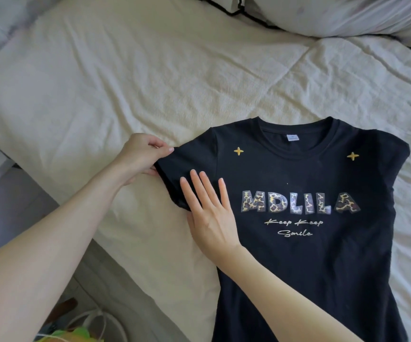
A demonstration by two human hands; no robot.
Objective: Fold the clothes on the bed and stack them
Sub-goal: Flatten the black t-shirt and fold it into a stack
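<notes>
Black T-shirt [310,218] sleeve, left hand [139,156] pinching

A bed [130,77] covered in a rumpled cream quilted spread fills most of the view, lit by soft daylight. White pillows [335,13] with black trim lie along its far edge at upper right. Down the left side runs a pale floor [115,287], with a white cabinet [4,201] standing beside the bed.
</notes>
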